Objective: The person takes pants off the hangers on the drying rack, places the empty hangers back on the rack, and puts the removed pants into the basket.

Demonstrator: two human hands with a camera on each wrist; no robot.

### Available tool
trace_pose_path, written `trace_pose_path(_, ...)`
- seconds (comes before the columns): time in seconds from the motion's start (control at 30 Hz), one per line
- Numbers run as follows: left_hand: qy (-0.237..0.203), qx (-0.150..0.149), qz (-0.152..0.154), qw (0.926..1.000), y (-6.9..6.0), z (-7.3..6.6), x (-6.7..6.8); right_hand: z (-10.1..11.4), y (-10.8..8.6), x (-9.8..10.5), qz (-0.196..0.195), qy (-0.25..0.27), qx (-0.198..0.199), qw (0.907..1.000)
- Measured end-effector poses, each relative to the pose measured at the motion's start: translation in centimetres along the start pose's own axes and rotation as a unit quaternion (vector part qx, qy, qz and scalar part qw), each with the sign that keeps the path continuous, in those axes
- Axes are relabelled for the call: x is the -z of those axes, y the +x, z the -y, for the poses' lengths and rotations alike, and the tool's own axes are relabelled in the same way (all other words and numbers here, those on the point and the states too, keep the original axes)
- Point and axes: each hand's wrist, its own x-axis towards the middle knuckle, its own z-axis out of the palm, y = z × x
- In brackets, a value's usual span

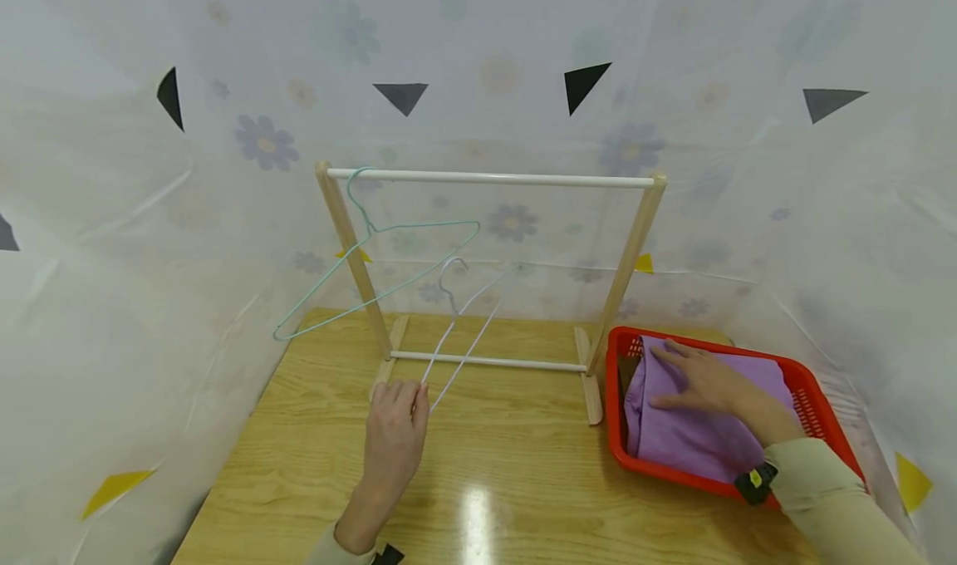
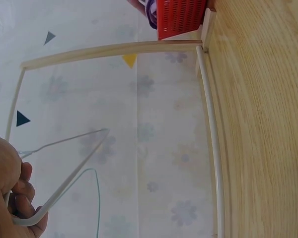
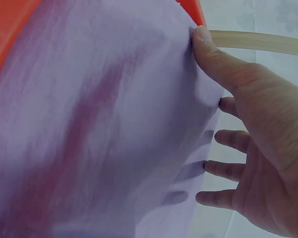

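In the head view my left hand (image 1: 396,432) grips one end of a white clothes hanger (image 1: 473,351), whose hook points up in front of the rack. The left wrist view shows the fingers (image 2: 24,191) curled round the hanger's bent corner. My right hand (image 1: 706,382) reaches over a folded purple cloth (image 1: 691,444) lying in a red basket (image 1: 619,440). Its fingers are spread, and in the right wrist view the thumb (image 3: 208,47) and fingertips touch or nearly touch the cloth's edge. What garment the cloth is cannot be told.
A wooden rack (image 1: 631,257) with a white top rail (image 1: 493,179) stands at the back of the wooden table (image 1: 523,482). From the rail's left end hangs a mint-green hanger (image 1: 426,225). A flower-patterned sheet (image 1: 478,66) surrounds the table.
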Motion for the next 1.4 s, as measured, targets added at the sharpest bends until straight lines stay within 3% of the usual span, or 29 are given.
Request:
trace_pose_path(0.6,0.002,0.007,0.001,1.0,-0.1,-0.3,-0.1,0.6,1.2,-1.7,0.03,0.014,-0.013,0.9994)
trace_pose_path(1.03,0.005,0.002,-0.005,1.0,-0.2,-0.2,-0.2,0.1,1.5,-3.6,0.016,0.035,-0.005,0.9993)
trace_pose_path(1.4,0.004,0.0,-0.005,1.0,-0.2,-0.2,-0.2,0.5,1.2,-4.0,0.006,0.026,-0.001,0.9996)
